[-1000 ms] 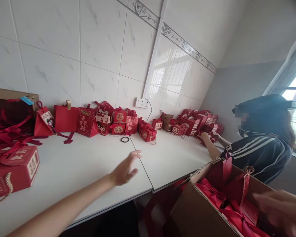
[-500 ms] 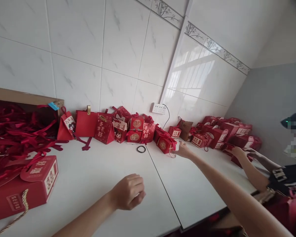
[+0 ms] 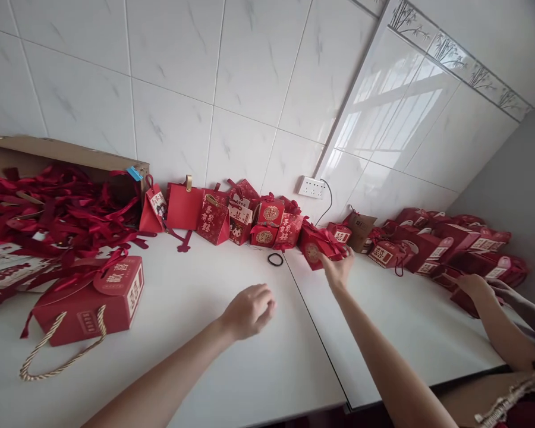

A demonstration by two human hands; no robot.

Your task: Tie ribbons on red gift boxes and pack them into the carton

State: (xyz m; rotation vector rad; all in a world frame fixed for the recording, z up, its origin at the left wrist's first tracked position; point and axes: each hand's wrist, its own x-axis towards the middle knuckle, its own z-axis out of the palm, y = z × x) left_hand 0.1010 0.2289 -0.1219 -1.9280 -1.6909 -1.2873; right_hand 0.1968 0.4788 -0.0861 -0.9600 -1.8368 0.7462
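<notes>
My left hand (image 3: 249,310) hangs over the white table with its fingers loosely curled, and nothing shows in it. My right hand (image 3: 339,270) is at a red gift box (image 3: 311,252) with a ribbon on top and a round gold emblem. Its thumb is on the near side and its fingers are round the far right end, partly hidden. A black ring-shaped band (image 3: 275,259) lies just left of that box. At the left stands a larger red gift box (image 3: 116,297) with a twisted gold rope handle.
Dark red ribbons (image 3: 62,208) spill from a cardboard carton (image 3: 71,151) on the left. Small red boxes and bags (image 3: 214,220) line the tiled wall below a power strip (image 3: 312,187). A pile of red boxes (image 3: 446,238) stands far right, where another person's hands (image 3: 477,288) handle a box.
The view has swung left and down. My right hand has shifted from the right end of the ribboned gift box onto its top right part. My left hand stays curled above the table.
</notes>
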